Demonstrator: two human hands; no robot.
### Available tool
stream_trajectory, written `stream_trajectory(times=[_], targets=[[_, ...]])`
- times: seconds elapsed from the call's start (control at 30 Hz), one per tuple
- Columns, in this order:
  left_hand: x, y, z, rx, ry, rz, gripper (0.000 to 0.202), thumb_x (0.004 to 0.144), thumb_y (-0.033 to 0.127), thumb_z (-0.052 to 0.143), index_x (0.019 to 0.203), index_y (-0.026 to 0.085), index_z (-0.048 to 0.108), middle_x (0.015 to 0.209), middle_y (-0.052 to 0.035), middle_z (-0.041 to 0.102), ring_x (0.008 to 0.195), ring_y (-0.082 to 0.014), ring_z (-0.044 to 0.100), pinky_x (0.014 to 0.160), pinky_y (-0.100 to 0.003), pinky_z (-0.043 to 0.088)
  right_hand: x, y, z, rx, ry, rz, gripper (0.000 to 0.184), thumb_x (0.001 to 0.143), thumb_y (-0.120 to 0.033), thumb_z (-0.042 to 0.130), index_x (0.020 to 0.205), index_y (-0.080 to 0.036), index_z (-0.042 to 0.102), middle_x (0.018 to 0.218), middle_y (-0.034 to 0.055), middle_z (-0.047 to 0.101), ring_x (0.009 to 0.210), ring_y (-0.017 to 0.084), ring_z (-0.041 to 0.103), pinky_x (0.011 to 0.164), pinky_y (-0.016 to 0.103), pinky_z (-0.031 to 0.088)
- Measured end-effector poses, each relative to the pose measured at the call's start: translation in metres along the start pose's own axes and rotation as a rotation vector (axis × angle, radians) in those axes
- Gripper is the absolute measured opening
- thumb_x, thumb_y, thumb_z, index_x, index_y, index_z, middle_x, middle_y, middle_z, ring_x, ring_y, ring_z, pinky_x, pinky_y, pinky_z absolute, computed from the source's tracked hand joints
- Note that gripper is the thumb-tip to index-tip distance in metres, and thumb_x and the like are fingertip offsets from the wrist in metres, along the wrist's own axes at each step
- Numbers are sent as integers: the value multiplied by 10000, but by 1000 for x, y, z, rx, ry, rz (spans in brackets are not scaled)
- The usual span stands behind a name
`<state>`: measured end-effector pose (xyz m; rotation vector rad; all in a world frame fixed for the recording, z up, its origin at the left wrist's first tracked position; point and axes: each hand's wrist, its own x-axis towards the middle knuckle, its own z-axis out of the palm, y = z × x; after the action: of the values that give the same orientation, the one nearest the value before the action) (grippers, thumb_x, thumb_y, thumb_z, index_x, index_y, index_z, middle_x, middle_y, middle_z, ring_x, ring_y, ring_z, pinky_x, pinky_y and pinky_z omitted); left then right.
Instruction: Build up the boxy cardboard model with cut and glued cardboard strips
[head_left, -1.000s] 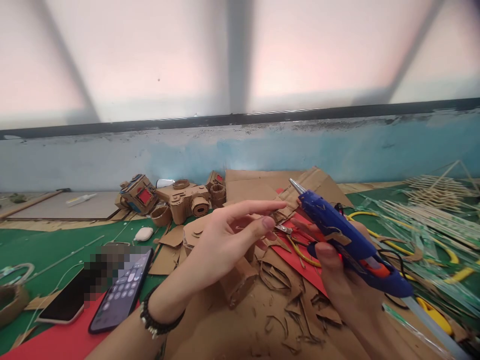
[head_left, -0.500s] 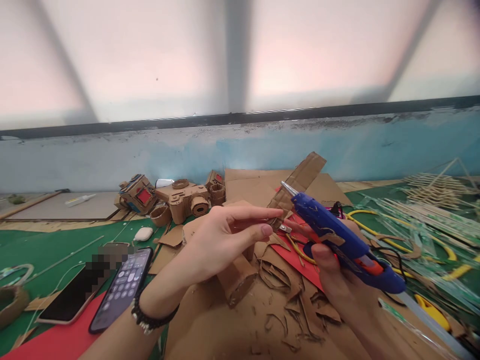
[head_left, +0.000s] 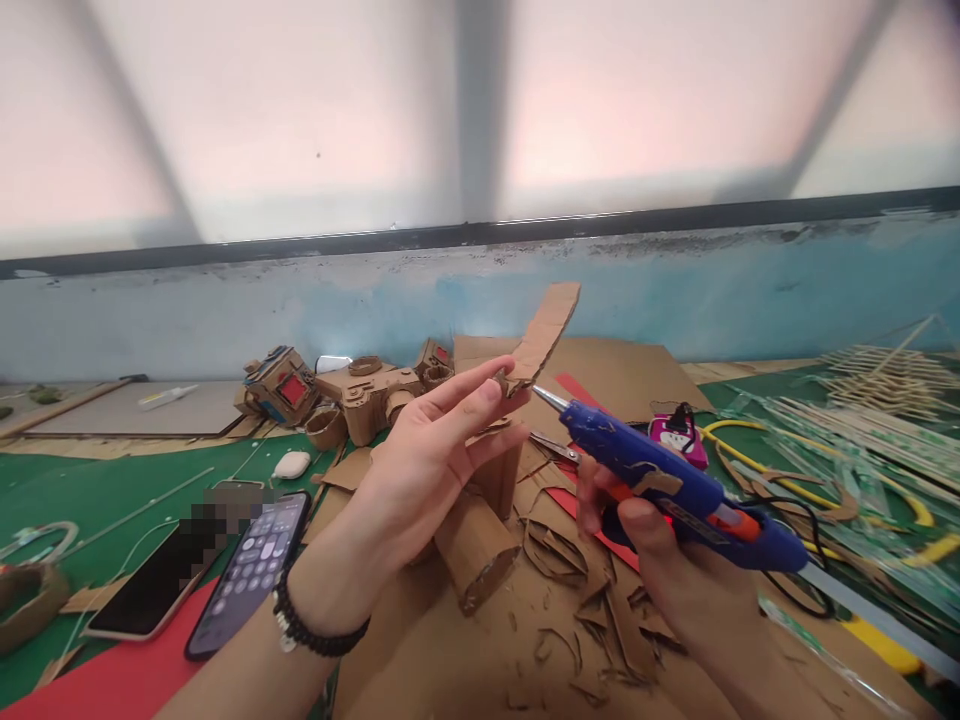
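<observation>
My left hand (head_left: 431, 465) pinches the lower end of a narrow cardboard strip (head_left: 546, 330), which stands up and leans to the right. My right hand (head_left: 660, 545) grips a blue hot glue gun (head_left: 675, 485) with an orange trigger. Its metal nozzle points left, close to the strip's lower end near my left fingertips. A cardboard tube piece (head_left: 472, 545) lies below my left hand among cut scraps.
Two phones (head_left: 247, 575) lie at the left on red paper and a green mat (head_left: 90, 490). Cardboard models, one camera-shaped (head_left: 367, 390), stand at the back. Scissors (head_left: 555, 447), flat cardboard sheets (head_left: 622, 370), a pink object (head_left: 679, 437) and bundles of sticks (head_left: 862, 420) lie to the right.
My left hand has picked up the cardboard strip and lifted it upright. The glue gun has tilted down, its nozzle now near the strip's lower end.
</observation>
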<state>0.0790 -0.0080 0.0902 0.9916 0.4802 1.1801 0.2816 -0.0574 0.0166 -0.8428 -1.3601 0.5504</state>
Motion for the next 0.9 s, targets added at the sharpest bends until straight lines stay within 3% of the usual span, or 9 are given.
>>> stream_trajectory(times=[0.13, 0.27, 0.53, 0.77, 0.9], targets=[[1, -3, 2, -52, 14, -24, 258, 920, 278, 926, 1168, 219, 893, 1185, -76, 842, 1173, -227, 776, 1005, -323, 651, -2, -4, -1, -83, -3, 45, 478, 943, -748, 765, 921, -275, 704, 789, 11, 713, 648, 188, 693, 582, 310, 601], [1, -7, 5, -69, 24, -12, 273, 884, 273, 954, 1144, 210, 902, 1071, -61, 838, 1009, -173, 773, 977, -307, 657, 1, -3, 0, -172, -12, 42, 504, 946, -780, 732, 913, -276, 735, 625, -20, 651, 544, 177, 654, 482, 279, 565], [-1, -7, 10, -57, 84, 46, 265, 857, 253, 968, 1113, 216, 908, 1119, -49, 825, 1021, -165, 742, 973, -303, 646, 14, -18, 3, -236, -108, 5, 669, 941, -859, 651, 611, -280, 590, 459, -15, 599, 418, 169, 617, 393, 262, 531], [0, -8, 10, -87, 66, 28, 265, 865, 235, 959, 1123, 214, 904, 1040, -31, 825, 923, -146, 751, 1081, -369, 612, 12, -19, 4, -282, -60, -5, 729, 948, -863, 628, 521, -282, 525, 412, -18, 549, 368, 156, 572, 360, 258, 498], [-1, -9, 10, -109, 68, 18, 258, 852, 226, 968, 1102, 198, 907, 1008, -29, 824, 927, -141, 751, 1063, -347, 620, 10, -17, 3, -294, -59, -13, 676, 974, -822, 638, 573, -284, 553, 398, -30, 551, 347, 151, 555, 373, 259, 501]])
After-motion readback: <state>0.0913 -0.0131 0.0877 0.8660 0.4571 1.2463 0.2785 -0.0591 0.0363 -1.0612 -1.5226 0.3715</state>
